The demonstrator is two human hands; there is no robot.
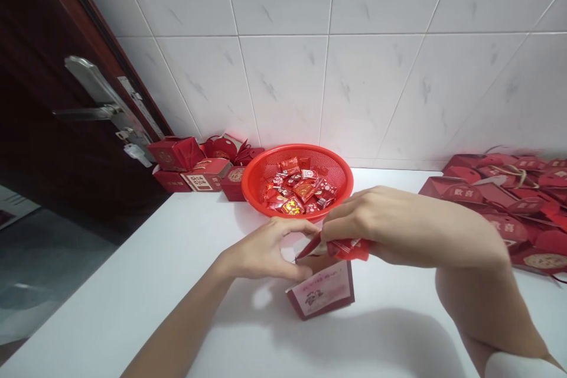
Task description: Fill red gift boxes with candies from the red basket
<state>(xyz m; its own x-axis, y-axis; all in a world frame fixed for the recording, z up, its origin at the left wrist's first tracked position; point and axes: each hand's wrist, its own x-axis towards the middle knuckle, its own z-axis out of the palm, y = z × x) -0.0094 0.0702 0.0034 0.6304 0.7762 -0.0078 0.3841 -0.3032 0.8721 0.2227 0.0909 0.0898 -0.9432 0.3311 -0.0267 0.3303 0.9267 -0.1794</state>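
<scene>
Left hand (261, 253) is steadying an open box (325, 292), right hand (367, 215) holding red-wrapped candy (352, 249); assembled boxes (206, 174) are lining the bench's (110, 313) far-left corner, flat cartons (491, 215) its far-right edge.

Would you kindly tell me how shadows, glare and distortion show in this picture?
Head view: soft shadows on the white table near the open box; head view: pale highlights on the door plate; head view: joints of the tiled wall fan outward, suggesting wide-angle distortion.

The person wears a white, rounded-edged sleeve (516, 365) on the right arm (482, 307); the left forearm (190, 313), left hand (261, 254) and right hand (365, 218) are bare.
</scene>
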